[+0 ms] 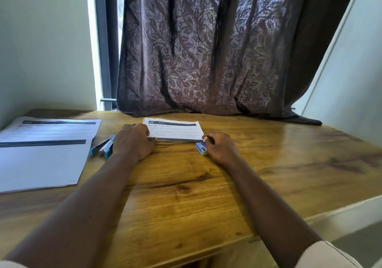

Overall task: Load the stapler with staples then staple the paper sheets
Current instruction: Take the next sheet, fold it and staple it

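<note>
Head view of a wooden table (206, 185). At nine o'clock lie printed pages (41, 154), then a blue stapler (103, 147) just beside the left hand (134, 141). Its fingers, pressed together, pinch the near-left corner of the paper sheets (177, 131) at twelve o'clock. The right hand (221, 148) pinches their near-right corner with curled fingers, a staple box (201, 148) touching it at nine o'clock.

A brown wooden bench (196, 195) with dark streaks in its grain fills the near part of the room. Behind it hangs a big purple-brown curtain (206, 50) with a leaf pattern, and its bottom edge rests on the bench. To the left is a thin strip of window (92, 40) with a dark frame (105, 40), very bright. Pale walls stand on both sides: the left wall (41, 40) and the right wall (351, 81).
</note>
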The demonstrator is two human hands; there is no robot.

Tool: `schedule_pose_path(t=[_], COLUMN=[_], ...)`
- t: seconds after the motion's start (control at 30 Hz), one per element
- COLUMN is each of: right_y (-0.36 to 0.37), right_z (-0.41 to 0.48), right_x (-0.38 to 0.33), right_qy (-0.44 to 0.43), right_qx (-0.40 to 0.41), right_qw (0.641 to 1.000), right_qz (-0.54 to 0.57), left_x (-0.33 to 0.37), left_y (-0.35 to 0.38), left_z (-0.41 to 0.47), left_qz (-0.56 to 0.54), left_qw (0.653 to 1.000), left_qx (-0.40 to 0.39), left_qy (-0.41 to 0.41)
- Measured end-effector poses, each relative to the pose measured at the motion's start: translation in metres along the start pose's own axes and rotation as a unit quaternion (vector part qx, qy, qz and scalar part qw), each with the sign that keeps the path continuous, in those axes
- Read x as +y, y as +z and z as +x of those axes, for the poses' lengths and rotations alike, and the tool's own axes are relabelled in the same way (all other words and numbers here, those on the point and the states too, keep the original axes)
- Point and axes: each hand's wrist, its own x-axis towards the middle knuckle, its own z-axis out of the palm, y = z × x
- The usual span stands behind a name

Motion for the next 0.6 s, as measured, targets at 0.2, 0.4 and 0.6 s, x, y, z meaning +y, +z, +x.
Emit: schedule_pose_path(t=[0.2,0.4,0.6], right_y=[-0.001,-0.013,0.012], right_z=[-0.002,-0.016,-0.073], right_x=[-0.001,-0.021,-0.097], right_qy=[-0.012,-0.108,-0.227], right_qx=[-0.004,0.109,0.137], right_qw=[1.0,0.979,0.964], right_qz=[-0.011,-0.13,0.005], left_x=[-0.002,0.005,-0.009], left_y=[0.0,-0.009,-0.062], left_z=[-0.002,-0.017,-0.047], left_qz=[0.007,-0.005,-0.071], left_qw=[1.0,0.999,0.985], left_qx=[0.004,0.031,0.154], left_qy=[0.012,0.026,0.03])
